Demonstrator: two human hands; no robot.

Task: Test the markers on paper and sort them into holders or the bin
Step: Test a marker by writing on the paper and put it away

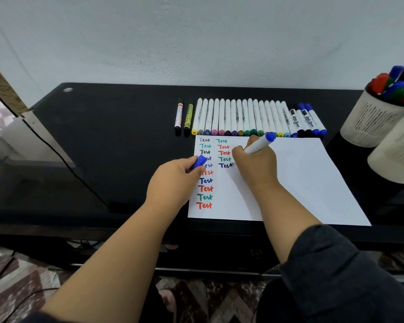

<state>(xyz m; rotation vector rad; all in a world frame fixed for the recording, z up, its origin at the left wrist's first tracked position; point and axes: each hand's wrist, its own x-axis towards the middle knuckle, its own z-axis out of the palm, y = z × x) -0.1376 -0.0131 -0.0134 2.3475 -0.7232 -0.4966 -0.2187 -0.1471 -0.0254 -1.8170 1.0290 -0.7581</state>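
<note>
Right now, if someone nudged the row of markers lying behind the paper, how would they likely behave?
The row of markers looks like round, smooth barrels lying side by side on the desk, so a sideways push would probably roll them. They touch each other, so one nudge likely shifts its neighbours. They look thin and plastic, probably light.

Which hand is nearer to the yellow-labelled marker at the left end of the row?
Left. The left hand, pinching the blue cap, sits just below the yellow-labelled marker. The right hand, writing with the blue marker, is farther right.
</note>
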